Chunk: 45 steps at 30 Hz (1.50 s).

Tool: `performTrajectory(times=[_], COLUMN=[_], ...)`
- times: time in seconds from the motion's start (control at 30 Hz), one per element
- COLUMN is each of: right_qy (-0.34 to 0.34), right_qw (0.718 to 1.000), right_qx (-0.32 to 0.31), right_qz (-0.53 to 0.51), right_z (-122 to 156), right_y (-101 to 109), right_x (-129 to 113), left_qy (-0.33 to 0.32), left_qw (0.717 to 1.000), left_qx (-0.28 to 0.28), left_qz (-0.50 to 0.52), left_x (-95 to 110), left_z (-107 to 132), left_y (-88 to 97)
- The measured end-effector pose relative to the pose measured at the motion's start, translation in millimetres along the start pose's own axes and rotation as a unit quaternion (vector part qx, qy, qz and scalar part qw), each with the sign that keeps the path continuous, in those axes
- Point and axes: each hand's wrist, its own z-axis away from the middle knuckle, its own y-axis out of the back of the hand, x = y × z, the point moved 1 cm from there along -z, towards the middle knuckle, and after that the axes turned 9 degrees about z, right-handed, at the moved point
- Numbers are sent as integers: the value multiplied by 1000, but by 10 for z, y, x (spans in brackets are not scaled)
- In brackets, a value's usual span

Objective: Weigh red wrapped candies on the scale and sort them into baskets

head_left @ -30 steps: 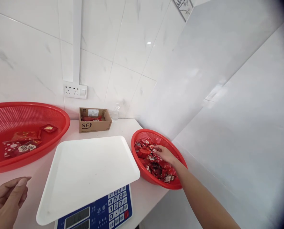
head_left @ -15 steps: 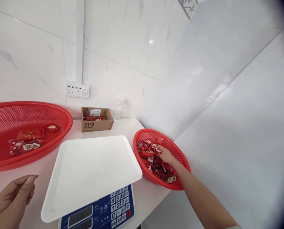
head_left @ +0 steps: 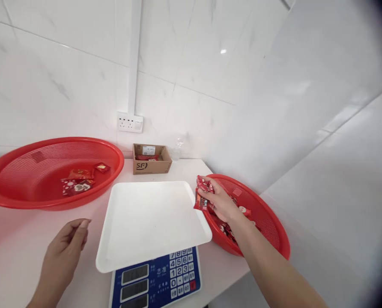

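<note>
My right hand (head_left: 219,200) is closed around several small red wrapped packets (head_left: 204,194), held just over the rim of the small red basket (head_left: 271,214) and beside the scale pan's right edge. More red packets (head_left: 228,231) lie in that basket, partly hidden by my forearm. The white pan (head_left: 155,218) of the digital scale (head_left: 159,278) has nothing on it; its blue panel carries displays and keys. To the left of the pan, above the table, my left hand (head_left: 65,244) has its thumb pressed against curled fingers, with nothing visible in them.
A large red basket (head_left: 59,205) with a few red packets (head_left: 78,179) stands at the left. Against the tiled wall are a small cardboard box (head_left: 152,167) with red packets in it and a clear plastic item (head_left: 177,149). A side wall borders the right basket.
My right hand has lifted out of the small basket with a bunch of packets and moved left towards the pan. The camera view has turned left. My left hand keeps its closed shape.
</note>
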Motion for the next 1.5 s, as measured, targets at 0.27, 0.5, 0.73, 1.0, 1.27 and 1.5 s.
performTrajectory(times=[0.27,0.5,0.73,1.0,1.27,1.5], right_qy=[-45,-43,34,147,142,129], right_qw=[976,966,995,959,968,972], right_qx=[-138,-140,-88,-28,-3,-8], right_qz=[-161,-212,7,242,206,196], right_z=[89,125,185,545,798,910], right_y=[-1062,-1051,-862,-672,-575,-446], right_x=[-140,-169,-104,125,201,255], left_qy=[2,8,0,-33,-248,-279], left_qw=[999,999,999,999,879,786], left_qx=[-33,-42,-35,19,-344,-399], left_qz=[29,31,31,-9,-217,-381], left_x=[115,157,169,384,964,1036], left_z=[76,111,113,185,312,275], left_y=[4,17,8,107,-421,-835])
